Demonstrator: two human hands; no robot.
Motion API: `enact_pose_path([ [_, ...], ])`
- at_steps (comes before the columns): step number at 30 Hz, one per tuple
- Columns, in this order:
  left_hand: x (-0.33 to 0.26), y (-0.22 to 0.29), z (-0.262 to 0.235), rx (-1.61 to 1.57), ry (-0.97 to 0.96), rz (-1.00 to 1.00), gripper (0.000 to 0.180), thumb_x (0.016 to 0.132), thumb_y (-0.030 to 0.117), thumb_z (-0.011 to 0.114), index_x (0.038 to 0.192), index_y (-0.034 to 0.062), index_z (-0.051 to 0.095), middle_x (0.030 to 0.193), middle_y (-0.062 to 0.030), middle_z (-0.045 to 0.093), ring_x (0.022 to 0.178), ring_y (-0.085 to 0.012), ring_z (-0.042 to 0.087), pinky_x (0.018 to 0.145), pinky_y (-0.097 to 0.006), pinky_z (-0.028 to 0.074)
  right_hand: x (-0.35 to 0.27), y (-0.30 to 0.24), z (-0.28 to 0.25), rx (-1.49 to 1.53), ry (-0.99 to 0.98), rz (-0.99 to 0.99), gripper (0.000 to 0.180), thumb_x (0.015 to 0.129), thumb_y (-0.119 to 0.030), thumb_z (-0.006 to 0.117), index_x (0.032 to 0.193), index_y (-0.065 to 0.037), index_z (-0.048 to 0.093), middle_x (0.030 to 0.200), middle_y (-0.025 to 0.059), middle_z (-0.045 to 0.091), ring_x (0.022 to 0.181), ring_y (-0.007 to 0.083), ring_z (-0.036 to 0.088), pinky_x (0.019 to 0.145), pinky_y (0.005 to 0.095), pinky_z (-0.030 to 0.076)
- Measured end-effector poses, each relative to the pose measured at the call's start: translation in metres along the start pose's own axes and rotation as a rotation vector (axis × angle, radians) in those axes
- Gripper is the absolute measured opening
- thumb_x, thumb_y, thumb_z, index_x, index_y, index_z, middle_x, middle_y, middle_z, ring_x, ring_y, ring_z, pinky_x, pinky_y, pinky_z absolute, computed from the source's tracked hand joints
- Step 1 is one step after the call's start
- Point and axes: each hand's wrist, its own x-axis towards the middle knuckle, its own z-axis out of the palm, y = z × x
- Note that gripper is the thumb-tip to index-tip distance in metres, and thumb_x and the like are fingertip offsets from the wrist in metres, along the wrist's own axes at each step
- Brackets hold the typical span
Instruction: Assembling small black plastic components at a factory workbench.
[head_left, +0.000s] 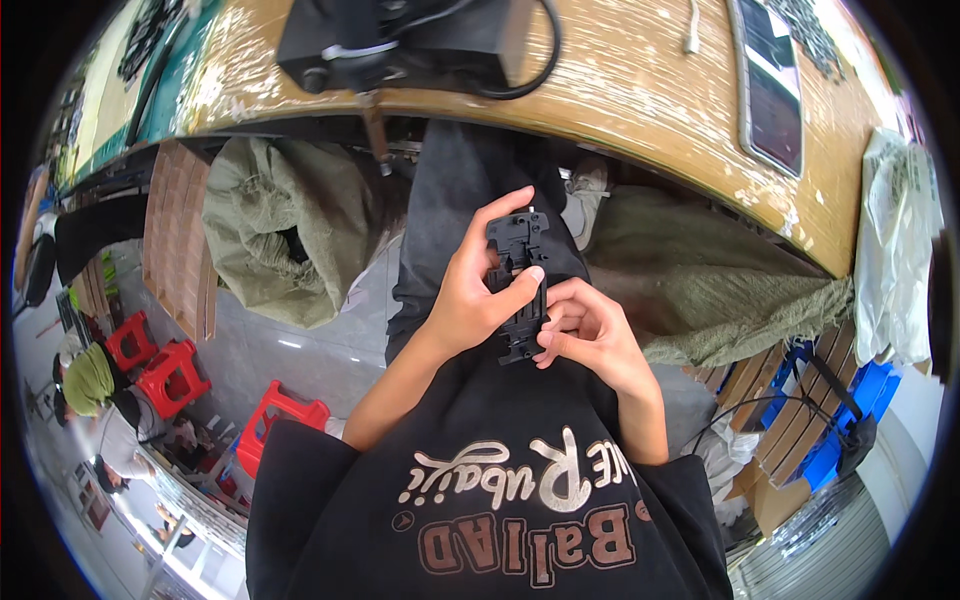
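A long black plastic part [519, 318] with slots and small ribs is held upright over my lap. My left hand [482, 290] grips its upper half, the thumb across its front face and the index finger stretched along the top edge. At the lower right side of the part, my right hand [590, 335] has its thumb and fingers pinched against the edge. Whether a small separate piece sits in that pinch is too small to make out. My fingers hide some of the part's sides.
Ahead is a worn wooden table [620, 90] bearing a black machine [420, 45] with a cable, and a phone [772, 90]. Woven sacks [290, 230] lie beneath. Red stools [280, 425] and other people [120, 430] are at left; cardboard and a blue crate [870, 400] at right.
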Motion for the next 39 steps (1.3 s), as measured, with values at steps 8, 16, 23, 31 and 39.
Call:
enact_pose_path([
  [8,0.007,-0.016,0.033,0.057,-0.138,-0.039,0.049,0.073,-0.003,0.053,0.119,0.0035,0.036,0.091,-0.0048,0.053,0.08,-0.0089,0.051,0.072,-0.023,0.042,-0.027,0.003,-0.02,0.0,0.103,-0.009,0.023,0.073,0.005,0.055,0.094,-0.001,0.046,0.067,0.0005,0.051,0.061,0.0077,0.053,0.056,0.0204,0.047],
  [16,0.011,-0.032,0.049,0.208,-0.289,-0.077,0.073,0.073,0.007,0.065,0.131,0.0073,0.022,0.061,0.001,0.05,0.05,-0.002,0.041,0.05,-0.016,0.034,-0.054,0.034,-0.042,-0.128,0.435,-0.205,0.026,0.071,0.009,0.054,0.089,-0.003,0.04,0.074,0.0013,0.043,0.065,0.0094,0.054,0.058,0.0243,0.051],
  [23,0.017,-0.03,0.019,0.37,-0.216,-0.155,0.041,0.08,0.007,0.054,0.119,0.005,0.041,0.064,-0.0016,0.054,0.061,-0.0061,0.053,0.053,-0.019,0.041,-0.114,0.026,-0.093,-0.161,1.521,-1.279,0.03,0.077,-0.001,0.05,0.105,-0.001,0.039,0.094,0.0145,0.05,0.079,0.0272,0.056,0.068,0.0379,0.051],
  [31,0.005,-0.035,0.003,0.46,-0.211,-0.184,0.025,0.082,0.009,0.051,0.107,0.0034,0.051,0.065,-0.002,0.054,0.062,-0.0079,0.055,0.053,-0.019,0.042,-0.105,0.069,-0.248,-0.246,1.676,-0.711,0.029,0.078,-0.003,0.051,0.105,0.0,0.041,0.09,0.0091,0.052,0.076,0.0173,0.051,0.071,0.0245,0.043],
  [39,0.0,-0.045,0.023,0.463,-0.217,-0.197,0.023,0.082,0.009,0.051,0.104,0.0039,0.053,0.066,-0.0028,0.056,0.06,-0.0072,0.054,0.054,-0.02,0.043,-0.091,0.14,-0.295,-0.065,1.492,-0.678,0.027,0.077,-0.002,0.049,0.103,0.001,0.046,0.089,0.0063,0.051,0.08,0.0171,0.048,0.07,0.0257,0.04],
])
